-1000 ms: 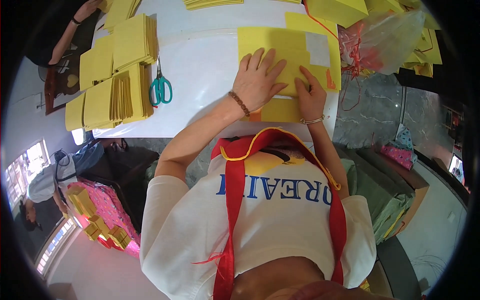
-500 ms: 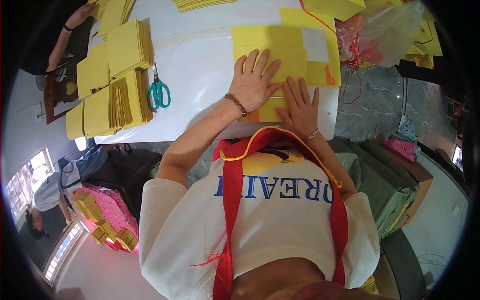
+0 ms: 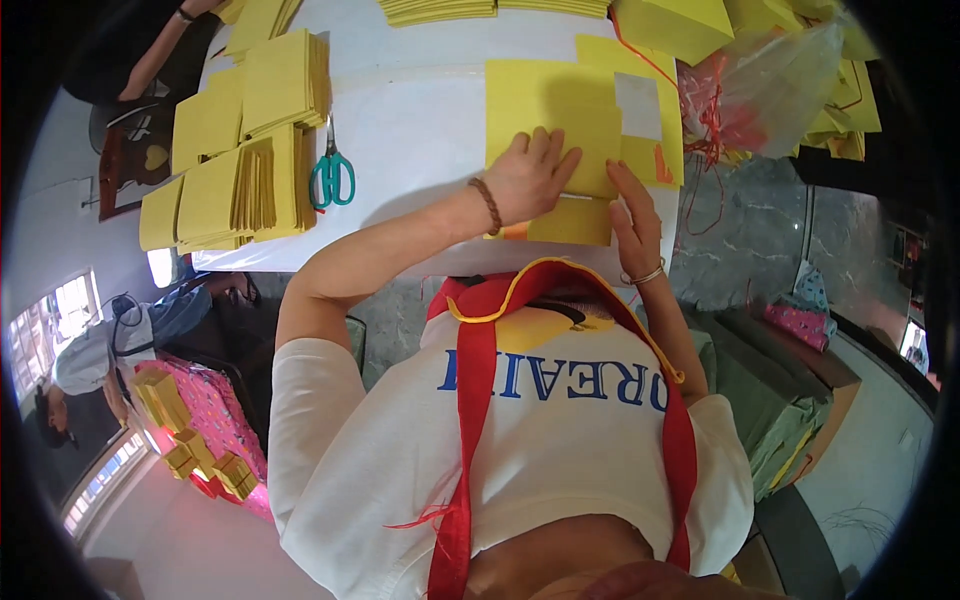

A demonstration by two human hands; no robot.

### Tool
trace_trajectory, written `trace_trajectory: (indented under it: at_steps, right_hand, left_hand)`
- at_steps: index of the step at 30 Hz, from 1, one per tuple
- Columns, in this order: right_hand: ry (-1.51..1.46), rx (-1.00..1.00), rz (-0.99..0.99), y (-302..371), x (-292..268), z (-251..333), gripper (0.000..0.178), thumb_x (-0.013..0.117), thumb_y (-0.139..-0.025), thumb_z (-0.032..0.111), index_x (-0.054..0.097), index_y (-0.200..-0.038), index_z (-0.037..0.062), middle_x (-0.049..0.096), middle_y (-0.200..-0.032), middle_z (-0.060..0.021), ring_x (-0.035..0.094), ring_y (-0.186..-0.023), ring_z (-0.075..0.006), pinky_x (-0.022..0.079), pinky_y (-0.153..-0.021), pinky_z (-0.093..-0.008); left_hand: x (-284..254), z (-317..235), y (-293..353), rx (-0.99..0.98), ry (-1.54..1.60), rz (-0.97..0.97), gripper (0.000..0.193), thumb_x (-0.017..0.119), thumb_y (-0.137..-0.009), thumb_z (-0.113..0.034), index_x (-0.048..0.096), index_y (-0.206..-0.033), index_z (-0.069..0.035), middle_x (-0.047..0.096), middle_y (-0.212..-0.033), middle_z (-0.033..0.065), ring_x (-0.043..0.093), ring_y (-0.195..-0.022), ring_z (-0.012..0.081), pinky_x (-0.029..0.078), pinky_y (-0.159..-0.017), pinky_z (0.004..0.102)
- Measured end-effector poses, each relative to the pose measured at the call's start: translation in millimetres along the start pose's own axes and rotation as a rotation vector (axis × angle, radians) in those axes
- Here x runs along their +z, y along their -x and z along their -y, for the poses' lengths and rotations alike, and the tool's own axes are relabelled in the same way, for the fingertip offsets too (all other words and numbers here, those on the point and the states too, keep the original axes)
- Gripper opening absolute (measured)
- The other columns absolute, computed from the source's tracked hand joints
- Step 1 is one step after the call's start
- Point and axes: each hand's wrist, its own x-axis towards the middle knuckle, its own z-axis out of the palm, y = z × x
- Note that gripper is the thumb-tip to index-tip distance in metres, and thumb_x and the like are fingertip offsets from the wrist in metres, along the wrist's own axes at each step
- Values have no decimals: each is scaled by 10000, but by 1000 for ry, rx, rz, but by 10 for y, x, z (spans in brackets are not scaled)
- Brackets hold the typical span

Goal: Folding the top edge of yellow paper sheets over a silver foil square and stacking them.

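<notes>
A folded sheet of yellow paper (image 3: 550, 95) lies on the white table in front of me. Across its lower half rests my left hand (image 3: 530, 178), open, fingers slightly bent and pressing on the fold; a brown bead bracelet circles that wrist. My right hand (image 3: 637, 222) is open too, its fingers stretched along the sheet's right edge. Below my left hand a lower yellow flap (image 3: 575, 222) shows, with an orange patch at its left end. More yellow paper (image 3: 650, 150) with a white rectangle sticks out from behind the sheet on the right.
Teal-handled scissors (image 3: 332, 178) lie left, beside stacks of folded yellow paper (image 3: 280, 85). More stacks (image 3: 440, 10) line the far edge. At right sits a clear plastic bag (image 3: 770, 90) with red string. Another person's arm (image 3: 155, 60) reaches in at far left.
My left hand has slid nearer to me with its fingers more bent. My right hand has moved off the sheet's front to its right edge. The whole view has shifted slightly.
</notes>
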Motion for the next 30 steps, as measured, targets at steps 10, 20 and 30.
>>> trace_trajectory:
  at_steps: [10, 20, 30]
  right_hand:
    - [-11, -69, -267, -18, 78, 199, 432, 408, -876, 147, 424, -1276, -17, 442, -1314, -151, 365, -1257, -293, 241, -1042, -381]
    - [31, -1, -142, 102, 166, 50, 380, 408, -889, 147, 473, -1237, 8, 479, -1275, -146, 375, -1244, -320, 263, -1030, -384]
    - [169, -102, -117, -35, 195, 59, 276, 478, -870, 96, 570, -1121, 27, 553, -1175, -126, 417, -1201, -337, 303, -1000, -398]
  left_hand:
    - [-333, 278, 16, -127, 131, -376, 555, 631, -621, -68, 512, -1161, -24, 576, -1114, 137, 572, -954, 257, 465, -760, 358]
    - [138, 1194, 1043, -472, -107, -192, 559, 625, -669, -88, 490, -1210, -50, 520, -1192, 146, 496, -1082, 282, 410, -875, 403]
    - [435, 1319, 1127, -466, -104, -83, 557, 511, -848, -403, 411, -1284, -71, 364, -1324, 191, 333, -1215, 347, 269, -993, 454]
